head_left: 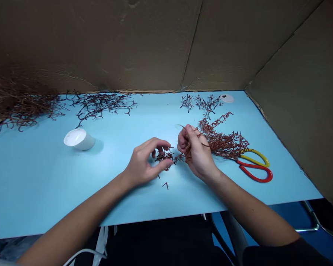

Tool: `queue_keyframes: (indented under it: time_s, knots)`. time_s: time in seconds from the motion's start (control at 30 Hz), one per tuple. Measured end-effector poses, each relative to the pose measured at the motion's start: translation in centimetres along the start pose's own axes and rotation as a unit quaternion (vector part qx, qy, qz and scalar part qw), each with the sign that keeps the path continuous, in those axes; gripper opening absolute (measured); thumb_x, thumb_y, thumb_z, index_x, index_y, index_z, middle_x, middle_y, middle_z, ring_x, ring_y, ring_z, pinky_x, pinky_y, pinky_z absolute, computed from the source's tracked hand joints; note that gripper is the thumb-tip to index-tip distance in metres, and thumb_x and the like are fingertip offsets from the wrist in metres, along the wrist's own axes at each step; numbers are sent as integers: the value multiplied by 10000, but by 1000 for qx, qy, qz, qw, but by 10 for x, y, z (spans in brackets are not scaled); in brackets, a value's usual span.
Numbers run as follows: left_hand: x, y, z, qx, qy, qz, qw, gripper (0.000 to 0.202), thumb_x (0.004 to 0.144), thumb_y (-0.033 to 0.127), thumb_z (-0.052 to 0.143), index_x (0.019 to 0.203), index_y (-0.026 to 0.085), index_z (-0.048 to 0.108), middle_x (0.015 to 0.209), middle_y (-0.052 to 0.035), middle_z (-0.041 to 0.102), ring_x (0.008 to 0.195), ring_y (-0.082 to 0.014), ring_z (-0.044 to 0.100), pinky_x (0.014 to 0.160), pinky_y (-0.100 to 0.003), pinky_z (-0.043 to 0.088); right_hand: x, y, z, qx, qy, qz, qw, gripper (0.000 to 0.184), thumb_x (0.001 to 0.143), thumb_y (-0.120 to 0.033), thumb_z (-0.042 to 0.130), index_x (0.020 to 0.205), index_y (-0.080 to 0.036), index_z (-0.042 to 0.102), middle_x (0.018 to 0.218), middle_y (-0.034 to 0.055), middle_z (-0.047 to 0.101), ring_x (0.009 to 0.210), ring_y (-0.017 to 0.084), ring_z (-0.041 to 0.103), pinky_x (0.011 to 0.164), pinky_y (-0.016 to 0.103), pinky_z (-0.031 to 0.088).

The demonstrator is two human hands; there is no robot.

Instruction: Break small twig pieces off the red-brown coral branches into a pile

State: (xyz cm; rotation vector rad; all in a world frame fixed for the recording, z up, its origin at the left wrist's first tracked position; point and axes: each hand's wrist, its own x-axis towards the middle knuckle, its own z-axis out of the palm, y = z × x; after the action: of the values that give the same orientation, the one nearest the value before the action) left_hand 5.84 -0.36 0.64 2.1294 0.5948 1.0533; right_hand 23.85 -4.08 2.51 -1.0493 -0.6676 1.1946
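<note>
My right hand grips the stem of a large clump of dried, branching red-brown seaweed, which spreads to the right across the blue table. My left hand pinches a small sprig of the same material between thumb and fingers. That sprig lies close to the right hand, and its tips reach toward the clump. A short loose fragment lies on the table below the left hand.
Scissors with red and yellow handles lie right of the clump. Further sprigs and a white disc sit at the back. A white cup lies tilted at left, below tangled seaweed. Cardboard walls surround the table.
</note>
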Motion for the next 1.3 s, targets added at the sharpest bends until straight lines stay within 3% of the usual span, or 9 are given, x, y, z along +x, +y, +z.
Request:
queue_keyframes:
  time_s: [0.1,0.23,0.37,0.5,0.63,0.7,0.83,1.07,1.3]
  knots:
    - [-5,8,17,23,-23,77,996,470,934,486,805,1245,174,641,1084,-116,741,929,-223,706,794,-341,599,-8,2,6,-5,5,0,1000,580,820,-751,780,745,-244,507,749,-17,497,657,134,440,593,293,410]
    - [-7,7,29,54,-29,86,994,443,960,492,781,1246,184,641,1091,-123,738,959,-237,715,838,-364,619,-17,2,11,-2,-11,13,1000,565,854,-771,722,774,-247,528,829,10,561,744,157,529,633,290,465]
    - [-8,4,29,4,11,37,999,203,1010,345,734,1135,191,692,1011,-85,761,824,-179,702,752,-309,606,-19,5,8,19,-38,12,999,519,846,-757,732,885,-262,583,1021,36,654,876,185,611,694,299,537]
    - [-2,9,22,-107,85,-110,984,144,1005,304,683,1029,170,730,932,-69,780,773,-160,719,734,-286,614,-14,9,1,-8,-99,-4,995,442,833,-604,841,1059,-264,672,1116,39,690,985,196,652,857,326,569]
    - [6,11,13,-221,108,-218,944,232,941,381,741,976,152,736,835,-61,780,680,-162,711,644,-282,608,-7,8,-2,-73,-139,4,988,352,851,-497,864,1018,-227,714,882,13,670,745,150,611,647,276,514]
    - [8,11,10,-252,99,-237,933,239,923,381,751,948,144,738,804,-60,774,625,-146,672,600,-274,584,-5,7,-2,-77,-133,19,988,349,869,-525,833,952,-212,702,804,0,648,645,130,560,575,270,475]
    - [7,8,8,-305,72,-257,914,250,911,386,771,931,141,723,825,-63,765,606,-128,639,596,-273,562,-3,7,-1,-32,-102,67,992,356,808,-489,852,912,-207,662,760,-2,663,662,142,606,585,263,484]
    - [3,1,9,-403,54,-279,870,282,889,385,825,998,136,749,886,-54,726,710,-117,623,652,-241,516,-4,2,1,34,-83,130,987,327,753,-382,860,933,-192,665,771,-4,677,604,94,540,543,217,423]
    - [6,3,4,-357,20,-265,896,406,893,521,821,870,145,668,746,-31,690,672,-130,604,635,-249,478,-7,4,-1,-18,-147,88,985,360,775,-440,863,996,-199,713,791,0,683,632,117,593,560,241,436]
